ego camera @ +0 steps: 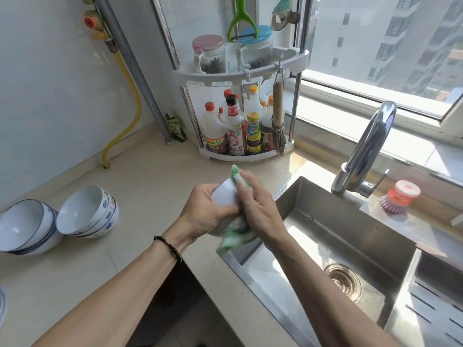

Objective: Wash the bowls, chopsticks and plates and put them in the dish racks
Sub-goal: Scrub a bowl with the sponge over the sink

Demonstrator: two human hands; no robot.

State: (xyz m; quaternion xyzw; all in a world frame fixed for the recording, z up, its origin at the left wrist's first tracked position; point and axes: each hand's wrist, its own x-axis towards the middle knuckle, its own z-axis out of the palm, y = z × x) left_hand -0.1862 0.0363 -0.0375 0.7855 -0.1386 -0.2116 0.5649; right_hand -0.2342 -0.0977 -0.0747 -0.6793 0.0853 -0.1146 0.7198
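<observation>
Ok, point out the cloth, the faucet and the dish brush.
cloth (234, 230): head view, lower green-and-white fold under the hands.
faucet (373, 136): head view, curved chrome spout.
dish brush (398, 196): head view, red body above the bristles.

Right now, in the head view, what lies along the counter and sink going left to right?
Blue-rimmed bowl stack → patterned bowl stack → left hand holding the white bowl → right hand with the green cloth → sink drain → red dish brush.
</observation>
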